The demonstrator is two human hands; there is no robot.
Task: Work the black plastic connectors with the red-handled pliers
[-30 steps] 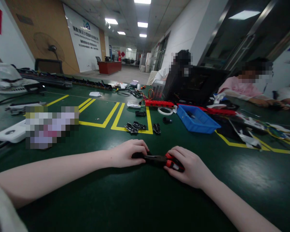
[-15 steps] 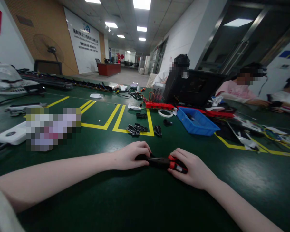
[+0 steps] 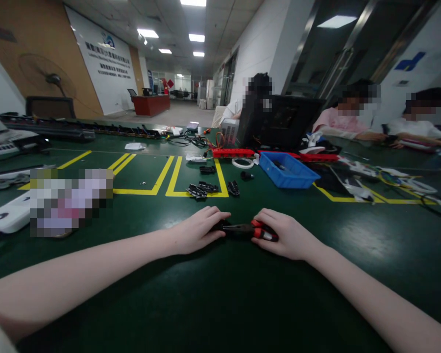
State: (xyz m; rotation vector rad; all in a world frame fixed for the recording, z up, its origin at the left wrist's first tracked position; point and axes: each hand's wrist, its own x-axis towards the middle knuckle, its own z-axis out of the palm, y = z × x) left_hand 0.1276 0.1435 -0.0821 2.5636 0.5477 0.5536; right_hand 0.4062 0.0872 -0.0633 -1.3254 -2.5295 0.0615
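My right hand (image 3: pixel 284 234) is wrapped around the red and black handles of a pair of long-nose pliers (image 3: pixel 242 229), whose dark jaws point left. Opposite it, my left hand (image 3: pixel 198 229) pinches a small black part (image 3: pixel 219 226) between thumb and fingers, at the tip of the jaws. Most of that part is hidden by the fingers, so I cannot tell whether the jaws grip it. Beyond the hands, several black plastic pieces (image 3: pixel 203 189) lie on the green table (image 3: pixel 191 304), with one more black piece (image 3: pixel 233 188) to their right.
A blue bin (image 3: pixel 289 170) with dark items in it stands beyond my right hand, near a white tape ring (image 3: pixel 243 163). Red strips (image 3: pixel 233 153) and a large black case (image 3: pixel 290 122) are behind. A white device (image 3: pixel 11 212) lies left. Co-workers (image 3: pixel 347 120) sit at right.
The view has swung to the right and tilted down a little. My left fingers have straightened somewhat over the black part; both hands keep their holds.
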